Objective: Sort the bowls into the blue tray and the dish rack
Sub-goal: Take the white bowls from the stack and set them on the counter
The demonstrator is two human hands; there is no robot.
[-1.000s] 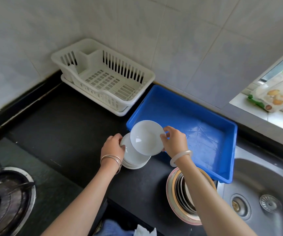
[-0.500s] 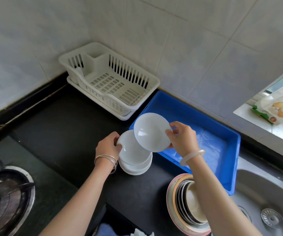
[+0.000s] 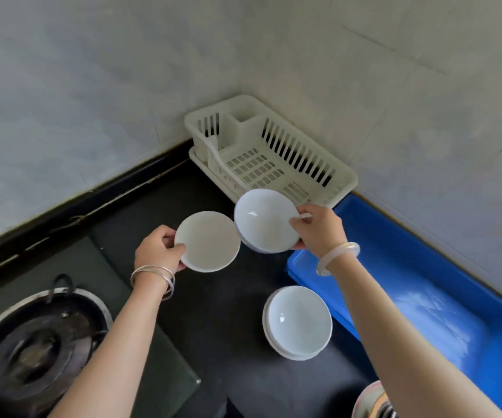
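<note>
My left hand (image 3: 157,251) grips a white bowl (image 3: 209,241) by its left rim, held in the air above the black counter. My right hand (image 3: 319,230) holds a second white bowl (image 3: 263,220) by its right rim, just in front of the white dish rack (image 3: 338,176). The two held bowls nearly touch. A short stack of white bowls (image 3: 298,322) rests on the counter below them, beside the blue tray (image 3: 485,300), which holds nothing that I can see.
A gas burner (image 3: 32,351) sits at the lower left. A stack of metal and patterned bowls (image 3: 370,402) peeks in at the bottom edge, partly hidden by my right arm. Tiled walls meet in the corner behind the rack.
My left hand has lifted a bowl off the stack. Both hands have carried their bowls up and toward the dish rack. The view has swung left, away from the sink.
</note>
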